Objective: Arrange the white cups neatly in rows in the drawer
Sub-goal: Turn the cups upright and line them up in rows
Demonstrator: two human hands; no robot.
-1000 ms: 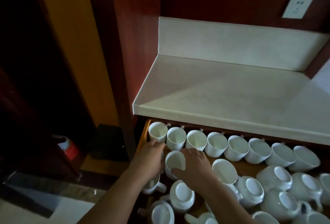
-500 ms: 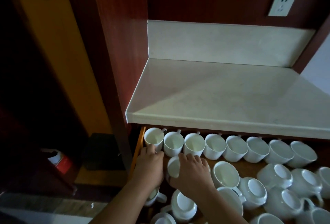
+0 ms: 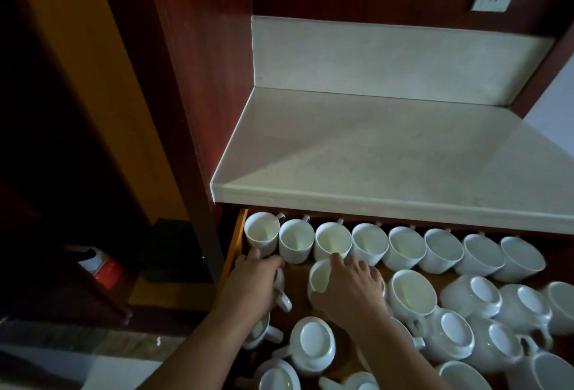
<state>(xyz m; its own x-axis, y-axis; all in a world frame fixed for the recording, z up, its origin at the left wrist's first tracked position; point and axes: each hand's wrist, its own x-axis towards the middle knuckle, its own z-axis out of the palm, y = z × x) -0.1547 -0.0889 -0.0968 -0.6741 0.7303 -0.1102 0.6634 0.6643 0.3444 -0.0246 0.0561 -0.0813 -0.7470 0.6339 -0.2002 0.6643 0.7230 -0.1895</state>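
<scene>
Left hand, right hand: both curled.

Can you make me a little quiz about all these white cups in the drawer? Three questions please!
1. Count: how many cups stand in the back row of the drawer, just under the counter?
2. True or false: every loose cup in front of that row stands mouth up.
3. Pick one: what does the right hand grip? A) a cup B) a spoon C) a plate

Key
1. Eight.
2. False: several lie bottom up, like the upturned cup near the front.
3. A: the gripped cup, just in front of the row.
</scene>
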